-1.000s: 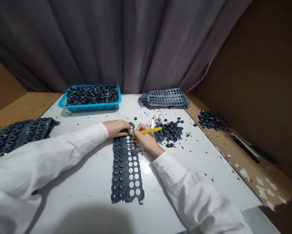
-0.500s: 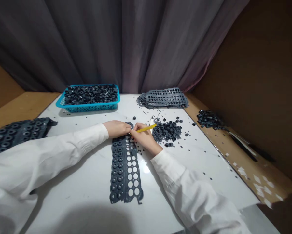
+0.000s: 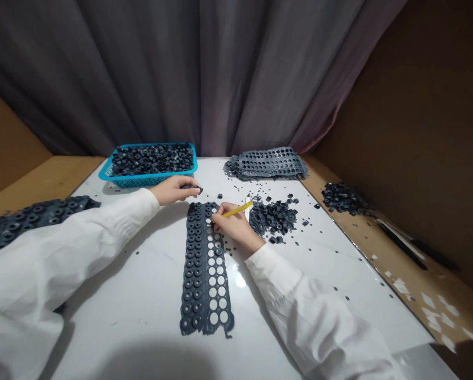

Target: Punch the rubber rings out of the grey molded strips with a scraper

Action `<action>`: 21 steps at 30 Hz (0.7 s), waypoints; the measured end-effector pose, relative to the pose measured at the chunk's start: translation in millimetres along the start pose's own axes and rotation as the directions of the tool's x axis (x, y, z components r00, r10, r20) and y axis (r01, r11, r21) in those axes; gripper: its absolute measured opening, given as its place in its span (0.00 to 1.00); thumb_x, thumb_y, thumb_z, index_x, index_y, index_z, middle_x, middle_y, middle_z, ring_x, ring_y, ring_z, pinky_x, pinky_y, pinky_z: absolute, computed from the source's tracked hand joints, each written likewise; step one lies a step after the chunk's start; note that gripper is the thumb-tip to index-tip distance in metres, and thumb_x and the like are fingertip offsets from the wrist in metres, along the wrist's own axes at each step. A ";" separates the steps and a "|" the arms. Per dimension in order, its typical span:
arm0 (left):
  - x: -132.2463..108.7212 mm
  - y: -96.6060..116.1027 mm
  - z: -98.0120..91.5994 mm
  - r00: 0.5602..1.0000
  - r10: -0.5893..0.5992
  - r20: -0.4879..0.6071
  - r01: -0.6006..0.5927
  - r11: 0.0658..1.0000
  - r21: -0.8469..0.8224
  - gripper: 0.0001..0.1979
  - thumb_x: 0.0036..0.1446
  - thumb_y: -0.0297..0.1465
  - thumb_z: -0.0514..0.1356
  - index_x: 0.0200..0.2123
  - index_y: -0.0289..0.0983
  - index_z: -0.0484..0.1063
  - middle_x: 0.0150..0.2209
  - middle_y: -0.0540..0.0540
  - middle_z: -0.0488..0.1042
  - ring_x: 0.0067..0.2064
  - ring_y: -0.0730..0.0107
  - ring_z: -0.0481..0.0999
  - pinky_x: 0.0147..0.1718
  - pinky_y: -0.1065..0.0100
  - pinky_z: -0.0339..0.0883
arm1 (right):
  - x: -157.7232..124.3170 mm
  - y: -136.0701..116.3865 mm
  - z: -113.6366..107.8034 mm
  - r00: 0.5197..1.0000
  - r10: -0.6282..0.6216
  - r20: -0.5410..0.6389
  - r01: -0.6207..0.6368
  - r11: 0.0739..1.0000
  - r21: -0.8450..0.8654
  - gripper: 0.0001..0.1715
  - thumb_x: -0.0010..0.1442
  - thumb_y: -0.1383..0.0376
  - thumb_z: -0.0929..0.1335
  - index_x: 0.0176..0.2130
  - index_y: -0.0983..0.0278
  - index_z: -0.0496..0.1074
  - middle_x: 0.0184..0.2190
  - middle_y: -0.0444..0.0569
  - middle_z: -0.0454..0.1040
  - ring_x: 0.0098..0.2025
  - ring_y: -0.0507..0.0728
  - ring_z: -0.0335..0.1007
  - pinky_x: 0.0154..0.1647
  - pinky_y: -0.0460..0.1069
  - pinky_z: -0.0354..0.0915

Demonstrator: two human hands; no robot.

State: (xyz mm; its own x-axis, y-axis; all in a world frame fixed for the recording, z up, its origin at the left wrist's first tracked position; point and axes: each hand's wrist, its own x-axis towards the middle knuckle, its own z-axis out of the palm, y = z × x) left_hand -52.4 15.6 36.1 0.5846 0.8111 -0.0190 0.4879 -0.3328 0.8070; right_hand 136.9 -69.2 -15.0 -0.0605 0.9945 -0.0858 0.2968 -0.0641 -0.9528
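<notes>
A dark rubber sheet (image 3: pixel 206 269) of moulded rings lies lengthwise on the white tabletop. Its left columns still carry rings, while many round holes on the right show white through them. My right hand (image 3: pixel 232 224) is closed around a slim yellow stick-like tool (image 3: pixel 238 209) and rests over the sheet's upper right part; the tool's working tip is hidden. Up and to the left, my left hand (image 3: pixel 176 190) is off the sheet, near the blue basket, its fingers pinched on small black rubber pieces (image 3: pixel 198 189).
A blue basket (image 3: pixel 153 182) full of black rubber pieces stands at the back left. Punched sheets (image 3: pixel 271 162) lie at the back right, with a pile of black bits (image 3: pixel 273 217) in front. Another ringed sheet (image 3: pixel 30 219) sits at left; white scraps (image 3: pixel 430 309) lie right.
My left hand has lifted off the sheet and moved up and left toward the basket, with black pieces in its fingers. My right hand stays over the sheet with the yellow tool.
</notes>
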 end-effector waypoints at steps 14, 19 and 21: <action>30.6 -21.4 -63.7 0.880 0.122 -0.460 0.018 0.957 0.288 0.14 0.47 0.40 0.60 0.31 0.34 0.72 0.27 0.47 0.71 0.29 0.70 0.67 0.31 0.68 0.62 | 6.8 -15.7 -21.7 0.995 -0.035 -0.098 0.054 0.977 0.205 0.05 0.47 0.67 0.63 0.21 0.62 0.60 0.15 0.41 0.70 0.16 0.49 0.62 0.18 0.43 0.59; 63.5 -45.6 -88.1 0.901 0.218 -0.374 0.121 0.703 0.701 0.13 0.52 0.36 0.55 0.37 0.34 0.73 0.38 0.41 0.74 0.41 0.61 0.71 0.45 0.64 0.63 | 9.1 -11.9 -23.5 0.995 -0.066 -0.081 0.083 0.970 0.230 0.06 0.47 0.67 0.63 0.21 0.62 0.60 0.15 0.41 0.70 0.16 0.48 0.61 0.18 0.43 0.58; 70.1 -52.2 -85.7 0.911 0.189 -0.366 0.165 0.646 0.746 0.14 0.52 0.35 0.55 0.38 0.34 0.73 0.41 0.40 0.73 0.45 0.59 0.70 0.48 0.62 0.61 | 8.4 -12.6 -24.0 0.994 -0.078 -0.074 0.094 0.968 0.232 0.06 0.47 0.67 0.62 0.21 0.62 0.60 0.15 0.41 0.69 0.16 0.48 0.61 0.18 0.43 0.57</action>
State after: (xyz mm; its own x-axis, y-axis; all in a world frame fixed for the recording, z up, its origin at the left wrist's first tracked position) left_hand -92.4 131.0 43.2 0.3878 0.8520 0.3516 0.8949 -0.4394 0.0778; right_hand 155.6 -58.0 3.3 -0.0126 0.9999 0.0111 0.0604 0.0119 -0.9981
